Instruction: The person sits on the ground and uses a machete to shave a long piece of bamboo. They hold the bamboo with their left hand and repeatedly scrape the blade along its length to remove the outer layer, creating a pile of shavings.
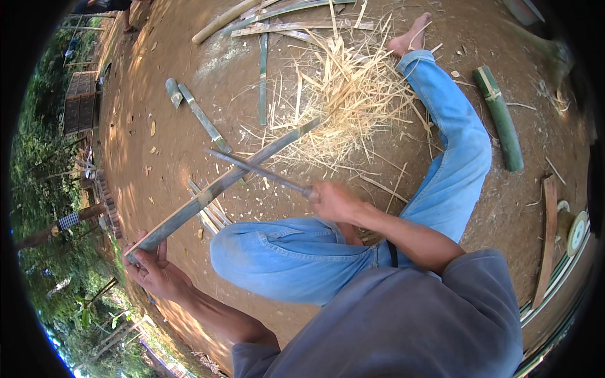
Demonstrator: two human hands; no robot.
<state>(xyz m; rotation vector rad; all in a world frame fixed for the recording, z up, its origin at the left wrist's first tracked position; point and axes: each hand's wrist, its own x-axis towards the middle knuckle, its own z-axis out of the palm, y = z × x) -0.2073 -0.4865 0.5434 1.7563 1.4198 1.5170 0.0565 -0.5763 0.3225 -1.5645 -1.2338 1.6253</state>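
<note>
My left hand grips the near-left end of a long split bamboo strip, dark green-grey on its outer face with a pale edge. The strip slants up to the right, its far end over a heap of pale bamboo shavings. In my right hand, slightly blurred, is the handle of a long, narrow knife. Its dark blade crosses the strip around the middle, the tip reaching past to the left. My fist hides most of the handle.
Split bamboo pieces lie beyond the shavings. A green bamboo section rests right of my outstretched leg. Shorter bamboo pieces lie left on the dirt floor. A brown wooden slat and a round pale disc sit far right.
</note>
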